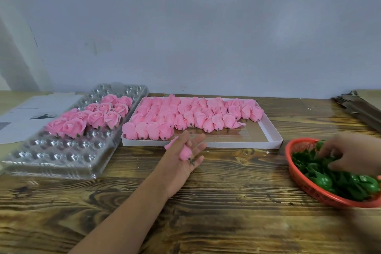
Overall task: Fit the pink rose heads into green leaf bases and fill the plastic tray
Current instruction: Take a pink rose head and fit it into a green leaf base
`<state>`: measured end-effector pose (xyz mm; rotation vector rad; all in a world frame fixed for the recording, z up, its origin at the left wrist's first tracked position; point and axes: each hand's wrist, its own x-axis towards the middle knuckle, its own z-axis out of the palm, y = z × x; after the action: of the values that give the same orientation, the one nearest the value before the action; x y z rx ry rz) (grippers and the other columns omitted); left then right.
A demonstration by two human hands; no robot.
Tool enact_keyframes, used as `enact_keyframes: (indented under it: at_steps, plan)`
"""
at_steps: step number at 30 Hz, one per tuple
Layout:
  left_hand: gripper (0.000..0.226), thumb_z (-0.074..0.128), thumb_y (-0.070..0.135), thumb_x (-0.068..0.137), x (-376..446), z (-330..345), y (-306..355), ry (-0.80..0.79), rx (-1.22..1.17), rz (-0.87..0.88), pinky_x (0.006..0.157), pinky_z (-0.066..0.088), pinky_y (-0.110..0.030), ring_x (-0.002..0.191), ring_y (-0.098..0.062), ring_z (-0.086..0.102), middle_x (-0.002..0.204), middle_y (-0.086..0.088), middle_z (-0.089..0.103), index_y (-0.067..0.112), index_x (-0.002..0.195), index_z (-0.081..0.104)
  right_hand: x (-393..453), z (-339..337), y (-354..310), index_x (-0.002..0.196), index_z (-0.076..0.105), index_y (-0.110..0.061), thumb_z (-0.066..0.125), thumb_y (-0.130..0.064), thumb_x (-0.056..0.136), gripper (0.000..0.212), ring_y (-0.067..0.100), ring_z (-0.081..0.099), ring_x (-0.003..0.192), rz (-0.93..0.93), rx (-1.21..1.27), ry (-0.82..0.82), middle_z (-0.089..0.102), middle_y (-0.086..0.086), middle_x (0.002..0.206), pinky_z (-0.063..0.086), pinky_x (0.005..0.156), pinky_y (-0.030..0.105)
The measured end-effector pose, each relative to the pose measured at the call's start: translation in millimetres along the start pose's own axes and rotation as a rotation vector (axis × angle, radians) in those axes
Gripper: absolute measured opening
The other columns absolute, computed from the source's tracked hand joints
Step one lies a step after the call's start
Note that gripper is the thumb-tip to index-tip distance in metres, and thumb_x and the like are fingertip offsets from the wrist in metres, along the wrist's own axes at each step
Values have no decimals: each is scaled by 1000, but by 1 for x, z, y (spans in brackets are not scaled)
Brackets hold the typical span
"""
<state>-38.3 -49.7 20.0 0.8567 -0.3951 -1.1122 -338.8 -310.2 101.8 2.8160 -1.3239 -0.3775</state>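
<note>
Head view: the left hand (181,156) lay palm-up mid-surface, its grip pinching a pink rose head (185,152) between fingers. The right hand (350,154) reached into the red plastic basket (299,179) of green leaf bases (321,179) at the right edge; its grip could not be told. The clear plastic tray (61,150), partly filled, sat far left.

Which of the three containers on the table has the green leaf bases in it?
The red basket at the right edge, where the right hand reaches in. The clear plastic tray and white box hold only pink rose heads.

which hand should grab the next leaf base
Right. The right hand is already in the basket of leaf bases; the left hand holds a rose head.
</note>
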Motion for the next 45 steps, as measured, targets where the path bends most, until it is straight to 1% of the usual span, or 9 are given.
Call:
enact_keyframes:
  at_steps: [6, 11, 16, 22, 26, 29, 34, 39, 45]
  plan:
    - [33, 67, 46, 87, 1, -2, -1, -7, -9, -5, 96, 51, -39, 108, -14, 72, 125, -3, 73, 24, 62, 66, 8, 4, 12, 78, 48, -65, 59, -48, 87, 22, -10, 53, 73, -21, 63, 78, 52, -32, 76, 36, 61, 11]
    - [32, 68, 46, 86, 2, -2, -2, -10, -16, -4, 94, 52, -38, 109, -14, 72, 126, -4, 73, 24, 62, 66, 12, 15, 21, 75, 58, -51, 63, -59, 65, 13, -4, 60, 66, 31, 114, 106, 64, -21, 69, 40, 55, 17]
    - [31, 70, 45, 85, 2, -2, -2, -17, -17, 1, 92, 53, -38, 107, -15, 72, 125, -4, 73, 23, 64, 65, 9, 9, 21, 78, 44, -83, 34, -70, 52, 31, -8, 56, 62, 9, 209, 257, 58, -29, 66, 35, 52, 12]
    - [31, 76, 47, 79, 2, -3, -2, -29, -30, 5, 92, 54, -37, 107, -14, 72, 125, -4, 73, 22, 66, 64, -2, -4, 31, 63, 60, -54, 85, -41, 57, 28, -1, 63, 59, 18, 288, 280, 64, -22, 57, 50, 60, 29]
    - [30, 79, 47, 78, 2, -3, -2, -29, -44, 3, 91, 55, -37, 106, -15, 73, 122, -2, 74, 22, 67, 64, -3, -4, 38, 73, 66, -58, 75, -47, 45, 32, 5, 67, 61, -30, 373, 302, 65, -33, 64, 56, 64, 38]
    - [30, 76, 46, 81, 2, -3, -1, -24, -52, 0, 89, 56, -36, 106, -14, 72, 123, -2, 74, 23, 65, 65, 0, 4, 50, 69, 66, -50, 80, -39, 61, 19, 11, 69, 58, -64, 413, 401, 69, -25, 63, 59, 65, 47]
    - [30, 72, 43, 84, 1, -2, 0, -11, -53, -8, 96, 52, -38, 106, -14, 73, 123, -2, 74, 23, 63, 64, 7, 14, 61, 66, 62, -70, 86, -10, 63, 65, 12, 69, 66, -44, 308, 340, 69, -19, 62, 58, 73, 46]
    - [31, 75, 44, 81, 1, -1, 0, -17, -48, -6, 94, 53, -37, 103, -14, 73, 123, -3, 74, 22, 64, 63, 4, 19, 57, 75, 54, -81, 81, -6, 66, 80, 12, 69, 73, -56, 303, 319, 69, -19, 74, 59, 75, 45]
    - [31, 70, 44, 84, 1, -1, 0, -8, -58, -8, 92, 54, -36, 103, -13, 73, 124, -3, 74, 23, 62, 65, 13, 32, 79, 97, 59, -69, 85, -23, 73, 58, -1, 70, 67, -73, 353, 489, 65, -40, 90, 62, 61, 39]
